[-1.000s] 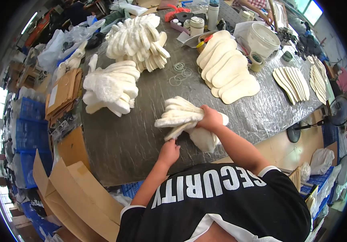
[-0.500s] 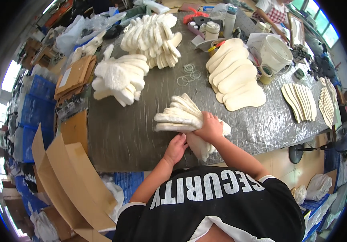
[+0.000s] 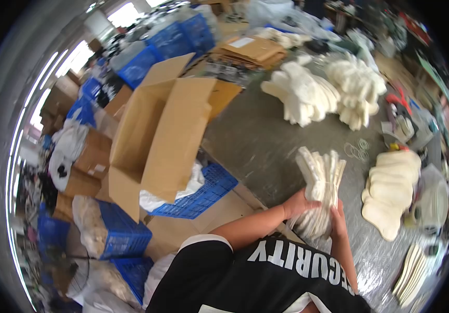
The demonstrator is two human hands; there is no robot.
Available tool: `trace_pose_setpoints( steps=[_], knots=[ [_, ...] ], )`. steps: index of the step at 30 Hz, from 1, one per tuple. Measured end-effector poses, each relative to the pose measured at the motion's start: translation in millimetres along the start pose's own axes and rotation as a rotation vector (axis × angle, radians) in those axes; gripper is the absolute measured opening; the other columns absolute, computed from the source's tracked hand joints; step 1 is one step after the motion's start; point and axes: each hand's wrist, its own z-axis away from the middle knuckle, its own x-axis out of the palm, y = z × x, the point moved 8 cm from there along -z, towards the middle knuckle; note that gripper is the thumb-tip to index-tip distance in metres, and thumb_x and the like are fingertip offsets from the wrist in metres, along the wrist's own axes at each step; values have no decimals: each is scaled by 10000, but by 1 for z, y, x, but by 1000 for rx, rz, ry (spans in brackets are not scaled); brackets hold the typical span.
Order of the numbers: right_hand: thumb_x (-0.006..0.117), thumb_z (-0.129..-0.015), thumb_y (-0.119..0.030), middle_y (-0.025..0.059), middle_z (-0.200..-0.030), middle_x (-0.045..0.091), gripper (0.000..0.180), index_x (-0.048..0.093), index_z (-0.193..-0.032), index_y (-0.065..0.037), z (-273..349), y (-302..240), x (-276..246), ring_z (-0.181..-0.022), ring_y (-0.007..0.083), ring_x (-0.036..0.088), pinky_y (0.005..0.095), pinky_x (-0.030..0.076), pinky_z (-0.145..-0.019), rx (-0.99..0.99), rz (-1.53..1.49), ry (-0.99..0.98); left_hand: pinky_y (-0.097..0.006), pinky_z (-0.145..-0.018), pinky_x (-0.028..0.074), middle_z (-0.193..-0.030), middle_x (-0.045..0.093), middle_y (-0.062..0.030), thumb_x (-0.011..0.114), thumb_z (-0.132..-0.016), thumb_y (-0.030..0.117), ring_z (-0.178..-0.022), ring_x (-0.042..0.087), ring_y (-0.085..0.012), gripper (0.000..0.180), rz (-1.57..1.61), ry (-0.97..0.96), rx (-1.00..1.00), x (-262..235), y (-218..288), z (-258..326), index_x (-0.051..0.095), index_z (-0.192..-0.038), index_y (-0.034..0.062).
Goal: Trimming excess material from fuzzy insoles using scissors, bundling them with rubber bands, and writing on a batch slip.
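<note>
A bundle of cream fleecy insoles (image 3: 322,180) is held up at the near edge of the table, its layers side by side with their ends fanned out. It narrows around the middle; I cannot tell whether a band is there. My left hand (image 3: 302,204) is closed on its left side and my right hand (image 3: 337,218) on its right side. Beyond it on the table lie two piles of fleecy insoles, a nearer pile (image 3: 305,96) and a farther pile (image 3: 355,88). Several pale rubber bands (image 3: 357,150) lie to the right of the bundle.
An open cardboard box (image 3: 175,135) stands left of the table (image 3: 255,141), above a blue crate (image 3: 198,193). Flat cream insoles (image 3: 391,188) overlap on the table's right, with narrower strips (image 3: 411,274) nearer me. A translucent bucket (image 3: 433,198) stands at the right. Brown cardboard (image 3: 250,50) lies at the far corner.
My view has swung left, bringing the box and crates into fuller view. The bundle has turned from slanting sideways to pointing away from me, with my hands now on opposite sides.
</note>
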Motion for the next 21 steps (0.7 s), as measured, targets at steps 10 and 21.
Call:
trace_pose_setpoints(
  steps=[10, 21],
  knots=[
    [705, -644, -472, 141, -1309, 373, 963, 226, -1343, -15, 0, -119, 140, -1221, 264, 381, 396, 315, -1024, -264, 54, -198, -344, -1043, 300, -1349, 385, -156, 768, -713, 250, -1253, 371, -242, 907, -171, 36, 345, -20, 165, 66, 224, -1398, 11],
    [560, -800, -414, 165, -1294, 496, 678, 399, -1324, -16, -34, -19, 116, -1162, 337, 494, 457, 378, -1011, -126, -738, -145, -349, -957, 409, -1347, 410, -204, 670, -830, 232, -1195, 464, -267, 728, -331, 91, 93, -145, 101, 157, 268, -1391, -1]
  ],
)
